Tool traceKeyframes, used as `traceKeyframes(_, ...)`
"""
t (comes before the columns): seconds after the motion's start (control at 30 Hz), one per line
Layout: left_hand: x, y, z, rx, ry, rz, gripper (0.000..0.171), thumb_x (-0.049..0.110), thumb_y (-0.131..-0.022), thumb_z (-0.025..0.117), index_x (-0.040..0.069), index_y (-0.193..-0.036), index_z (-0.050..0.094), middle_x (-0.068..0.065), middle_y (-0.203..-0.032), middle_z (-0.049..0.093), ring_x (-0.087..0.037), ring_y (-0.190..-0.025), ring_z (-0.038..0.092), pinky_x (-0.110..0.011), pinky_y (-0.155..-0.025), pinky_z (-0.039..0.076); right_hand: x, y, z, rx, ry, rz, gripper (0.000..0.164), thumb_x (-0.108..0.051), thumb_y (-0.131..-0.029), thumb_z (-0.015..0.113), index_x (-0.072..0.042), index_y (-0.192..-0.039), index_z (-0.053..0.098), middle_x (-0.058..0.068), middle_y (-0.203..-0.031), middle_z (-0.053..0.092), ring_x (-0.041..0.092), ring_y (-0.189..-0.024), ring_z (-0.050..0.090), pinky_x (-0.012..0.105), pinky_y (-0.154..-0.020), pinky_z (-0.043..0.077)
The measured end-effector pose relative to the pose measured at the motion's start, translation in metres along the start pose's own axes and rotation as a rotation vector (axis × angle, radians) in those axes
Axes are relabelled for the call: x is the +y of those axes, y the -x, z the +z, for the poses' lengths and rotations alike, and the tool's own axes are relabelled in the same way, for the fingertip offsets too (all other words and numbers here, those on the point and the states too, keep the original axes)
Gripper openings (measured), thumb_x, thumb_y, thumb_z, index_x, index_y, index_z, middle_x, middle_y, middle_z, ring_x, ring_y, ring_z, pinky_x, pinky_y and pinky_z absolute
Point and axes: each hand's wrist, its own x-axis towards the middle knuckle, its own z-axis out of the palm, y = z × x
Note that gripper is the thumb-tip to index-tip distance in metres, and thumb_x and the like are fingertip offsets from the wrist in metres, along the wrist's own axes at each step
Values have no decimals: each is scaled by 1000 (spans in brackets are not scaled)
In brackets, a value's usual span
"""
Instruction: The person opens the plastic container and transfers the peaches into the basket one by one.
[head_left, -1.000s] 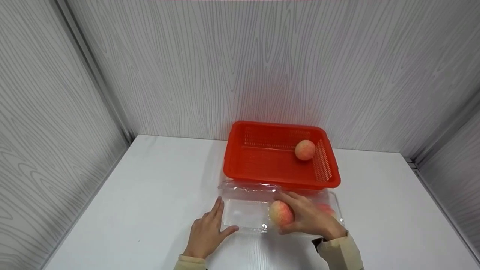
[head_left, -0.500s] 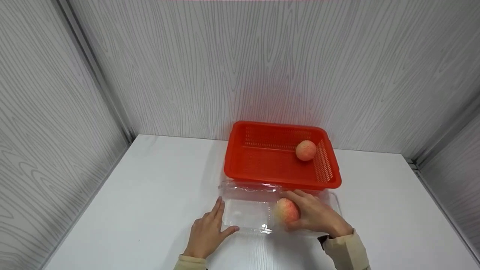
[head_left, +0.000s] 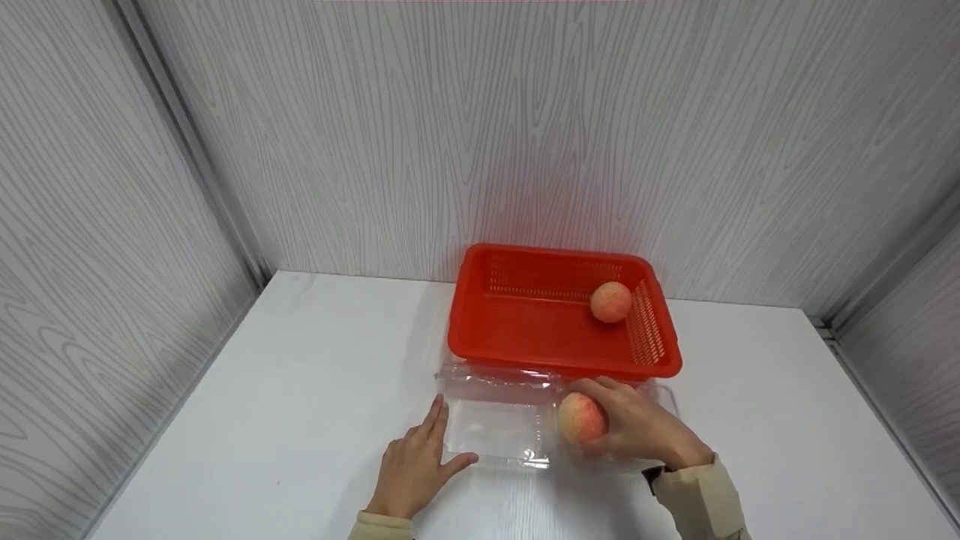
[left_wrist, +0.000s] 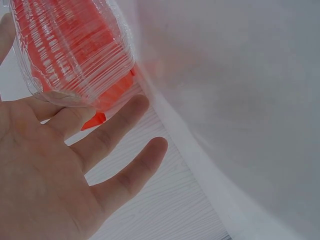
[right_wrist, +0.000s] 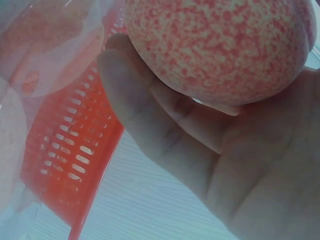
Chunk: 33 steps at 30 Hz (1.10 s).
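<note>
My right hand [head_left: 637, 424] grips a yellow-and-pink peach [head_left: 581, 418] over the right half of a clear plastic clamshell box [head_left: 491, 429]. In the right wrist view, the peach [right_wrist: 215, 45] fills the top, with the fingers curled along its side. The box lies opened out on the table, and its right half is largely covered by that hand. At its left edge rests my left hand [head_left: 412, 469], fingers extended and thumb spread along the front. The left wrist view shows the ribbed clear plastic [left_wrist: 70, 45] beside the fingers of this hand [left_wrist: 55, 160].
Directly behind the box stands a red plastic basket [head_left: 465, 300] with slotted sides. One more peach [head_left: 610, 302] lies in its right part. The white table [head_left: 300, 390] meets grey wood-grain panels [head_left: 375, 150] at the back and sides.
My right hand has moved a little to the right with the peach, over the right half of the box. The left hand has stayed in place.
</note>
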Motion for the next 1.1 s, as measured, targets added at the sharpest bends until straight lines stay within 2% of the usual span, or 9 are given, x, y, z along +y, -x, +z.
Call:
traceKeyframes(0.13,0,0,1,-6,-1,1,94,54,-86,75,-4,-152,41,-18,-147,53,-22,-75,56,-48,-78,58,3,0,-1,14,4,6,61,-19,-77,83,-30,-132,60,1,-135,57,32,-122,50,60,-94,48)
traceKeyframes(0.3,0,0,1,18,-16,21,93,54,-86,75,-5,-150,43,-18,-150,50,-20,-70,54,-44,-72,58,7,-1,-4,38,17,-49,58,-15,-77,81,-27,-130,60,2,-129,59,29,-118,53,58,-93,48)
traceKeyframes(0.37,0,0,1,34,-26,30,92,53,-85,76,-5,-149,44,-18,-149,52,-18,-66,49,-42,-69,58,9,-1,-5,44,28,-64,56,-15,-76,79,-25,-128,60,1,-126,60,27,-114,56,56,-91,48)
traceKeyframes(0.57,1,0,0,13,-13,4,92,53,-86,76,-4,-150,43,-17,-149,52,-20,-70,53,-47,-75,59,8,-2,-8,32,2,7,55,-16,-76,81,-31,-125,61,-2,-125,60,26,-112,56,56,-90,49)
traceKeyframes(0.73,2,0,-1,8,-1,6,92,52,-86,76,-5,-151,42,-18,-146,54,-26,-81,62,-49,-78,58,7,-3,-11,29,-28,58,57,-16,-76,84,-33,-125,61,-4,-125,59,26,-113,55,56,-91,49)
traceKeyframes(0.93,2,1,-1,-4,21,-5,93,52,-86,76,-4,-152,40,-18,-150,50,-31,-92,64,-54,-83,56,9,-4,-12,37,-39,60,58,-13,-76,84,-27,-127,62,-1,-126,59,28,-114,55,57,-92,50)
traceKeyframes(1.1,1,1,1,14,16,9,93,52,-86,75,-5,-151,41,-19,-145,55,-27,-83,62,-52,-79,57,11,-7,-12,39,-63,30,57,-15,-77,85,-23,-128,61,1,-125,59,28,-112,56,56,-92,51)
